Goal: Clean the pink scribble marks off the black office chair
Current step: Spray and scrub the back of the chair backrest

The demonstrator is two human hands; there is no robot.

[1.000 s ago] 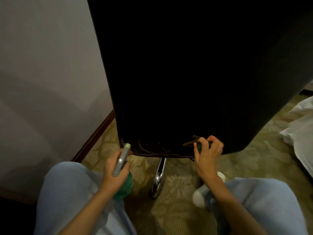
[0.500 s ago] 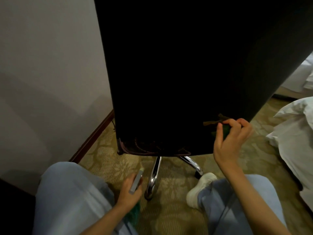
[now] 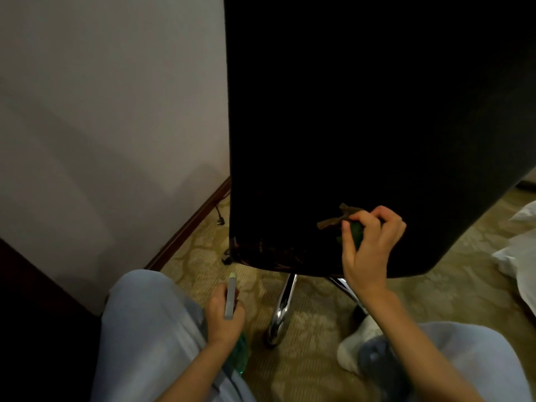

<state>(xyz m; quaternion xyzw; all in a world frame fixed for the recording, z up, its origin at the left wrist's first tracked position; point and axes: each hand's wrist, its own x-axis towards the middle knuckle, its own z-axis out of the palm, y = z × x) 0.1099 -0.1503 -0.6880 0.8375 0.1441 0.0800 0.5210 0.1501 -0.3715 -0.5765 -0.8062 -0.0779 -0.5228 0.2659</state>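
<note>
Chair back (image 3: pixel 362 111) stands upright, long axis vertical, top out of frame, bottom edge facing the person and sitting just above both hands. That edge runs left to right, then curves up at a rounded corner past the right hand. Pink scribble marks (image 3: pixel 269 253) lie in a band along the bottom edge, left of the right hand and up and right of the left hand; faint in this light, extent hard to read. Right hand (image 3: pixel 368 245) is against the lower chair back, fingers curled tight round a dark green wad (image 3: pixel 355 232), cloth or sponge, can't tell which; a brownish strip (image 3: pixel 333 219) sticks out up and left of the fingertips, flat on the black surface. Left hand (image 3: pixel 224 314) is low, well clear of the chair, wrapped round a slim grey piece with a pale green tip (image 3: pixel 230 297) pointing up at the chair edge; a green bottle body (image 3: pixel 239 355) shows under the wrist. Chrome chair leg (image 3: pixel 282 306) drops to the carpet (image 3: pixel 304 372) between the hands. Room: open carpet between the hands. Wall (image 3: pixel 101 111) and baseboard (image 3: pixel 188 224) lie left of the left hand, near the chair's left edge, with a plug and cable (image 3: pixel 219 217) in the gap. White bedding (image 3: pixel 519 250) lies right of the right hand. Knees in pale blue trousers (image 3: pixel 145 329) are below both hands, a white-socked foot (image 3: pixel 353 352) under the right forearm.
</note>
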